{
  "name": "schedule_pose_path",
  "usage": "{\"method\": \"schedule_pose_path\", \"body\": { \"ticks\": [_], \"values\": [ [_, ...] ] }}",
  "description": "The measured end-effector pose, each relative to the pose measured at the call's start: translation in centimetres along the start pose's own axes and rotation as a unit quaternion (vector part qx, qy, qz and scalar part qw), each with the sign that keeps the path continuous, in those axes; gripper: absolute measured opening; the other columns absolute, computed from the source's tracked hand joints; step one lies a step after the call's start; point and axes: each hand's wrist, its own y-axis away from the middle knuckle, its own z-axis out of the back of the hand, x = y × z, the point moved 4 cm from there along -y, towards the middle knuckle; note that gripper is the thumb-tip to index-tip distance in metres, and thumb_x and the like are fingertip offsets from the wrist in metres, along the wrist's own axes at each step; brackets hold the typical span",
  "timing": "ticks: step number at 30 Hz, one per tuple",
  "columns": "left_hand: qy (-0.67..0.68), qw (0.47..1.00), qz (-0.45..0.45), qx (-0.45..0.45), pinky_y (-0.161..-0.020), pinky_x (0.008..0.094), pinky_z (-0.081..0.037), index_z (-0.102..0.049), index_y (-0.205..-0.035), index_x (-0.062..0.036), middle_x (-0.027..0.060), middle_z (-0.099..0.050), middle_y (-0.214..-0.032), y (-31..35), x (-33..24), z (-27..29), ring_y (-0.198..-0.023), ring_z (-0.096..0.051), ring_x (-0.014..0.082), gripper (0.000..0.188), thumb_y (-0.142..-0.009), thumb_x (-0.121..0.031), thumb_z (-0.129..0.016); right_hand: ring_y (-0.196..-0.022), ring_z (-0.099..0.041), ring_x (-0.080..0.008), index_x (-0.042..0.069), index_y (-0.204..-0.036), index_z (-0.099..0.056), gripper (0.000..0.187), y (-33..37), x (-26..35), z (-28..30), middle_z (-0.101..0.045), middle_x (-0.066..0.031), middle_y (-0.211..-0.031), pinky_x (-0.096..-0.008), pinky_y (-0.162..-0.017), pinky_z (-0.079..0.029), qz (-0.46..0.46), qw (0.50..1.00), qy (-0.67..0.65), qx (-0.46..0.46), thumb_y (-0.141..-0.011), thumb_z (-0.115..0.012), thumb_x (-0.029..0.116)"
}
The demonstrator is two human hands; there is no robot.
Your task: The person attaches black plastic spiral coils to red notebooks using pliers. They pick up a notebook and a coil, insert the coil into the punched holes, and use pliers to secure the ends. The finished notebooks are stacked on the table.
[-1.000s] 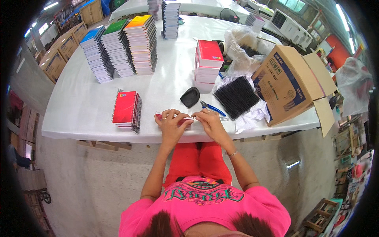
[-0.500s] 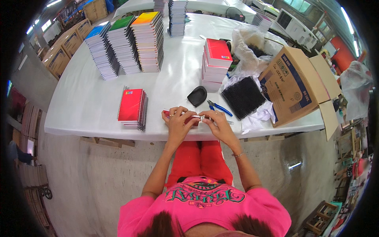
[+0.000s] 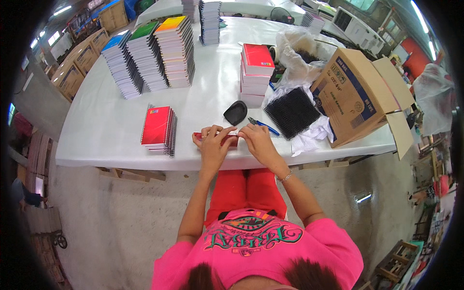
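Note:
Both my hands meet over a small red notebook (image 3: 227, 139) at the front edge of the white table (image 3: 96, 140). My left hand (image 3: 211, 141) grips its left part, fingers curled on top. My right hand (image 3: 256, 137) pinches its right edge, where a thin spiral wire seems to sit. Most of the notebook is hidden under my fingers. A short stack of red spiral notebooks (image 3: 158, 129) lies just to the left. A black oval object (image 3: 235, 112) and a blue pen (image 3: 263, 127) lie right behind my hands.
A pile of black spiral coils (image 3: 291, 112) and an open cardboard box (image 3: 360, 94) stand at the right. A red-topped notebook stack (image 3: 257, 72) is behind, with tall multicoloured stacks (image 3: 150, 55) at the back left and a plastic bag (image 3: 302, 48).
My hands stay together on the red notebook with only small finger movement. The view has shifted slightly as my head moved.

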Motion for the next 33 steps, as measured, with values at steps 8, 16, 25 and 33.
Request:
{"method": "schedule_pose_path", "body": {
  "ticks": [8, 16, 25, 33],
  "values": [
    [0.005, 1.000, -0.007, -0.020, -0.105, 0.0705, -0.016, -0.067, -0.125, -0.0318, -0.0030, -0.057, -0.103, 0.2, -0.2, -0.3, -0.112, -0.049, 0.0211, 0.036, -0.090, -0.026, -0.066, -0.095, -0.058, -0.0357, 0.007, -0.105, -0.057, 0.015, -0.3, 0.5, 0.1, -0.059, -0.0129, -0.101, -0.0454, -0.080, -0.039, -0.019, 0.999, -0.047, -0.008, -0.093, -0.059, 0.015],
    [0.100, 0.987, 0.013, -0.122, -0.108, 0.0514, -0.029, -0.058, -0.133, -0.0212, 0.0093, -0.042, -0.129, 0.6, 1.4, 1.4, -0.116, -0.046, 0.0276, 0.054, -0.082, -0.025, -0.076, -0.089, -0.059, -0.0334, 0.006, -0.097, -0.061, 0.013, -0.8, 1.6, 0.1, -0.061, -0.0128, -0.091, -0.0449, -0.077, -0.039, -0.014, 0.999, -0.037, -0.021, -0.097, -0.056, 0.018],
    [0.165, 0.974, 0.090, -0.128, -0.092, 0.0418, -0.045, -0.053, -0.116, -0.0065, 0.0152, -0.043, -0.115, 1.5, 4.1, 0.2, -0.110, -0.050, 0.0334, 0.056, -0.075, -0.027, -0.085, -0.093, -0.059, -0.0342, 0.004, -0.111, -0.064, 0.026, -2.8, -2.9, -0.6, -0.061, -0.0183, -0.098, -0.0434, -0.087, -0.044, -0.003, 0.977, -0.180, 0.113, -0.096, -0.060, 0.025],
    [0.123, 0.984, -0.003, -0.126, -0.093, 0.0444, -0.042, -0.049, -0.114, -0.0015, 0.0180, -0.045, -0.110, 0.5, 5.5, 1.4, -0.105, -0.048, 0.0370, 0.059, -0.073, -0.025, -0.084, -0.116, -0.050, -0.0415, 0.003, -0.110, -0.060, 0.059, -5.1, -9.2, -6.4, -0.050, -0.0256, -0.123, -0.0413, -0.098, -0.045, 0.002, 0.997, -0.050, 0.060, -0.069, -0.088, 0.035]
  ]
}}
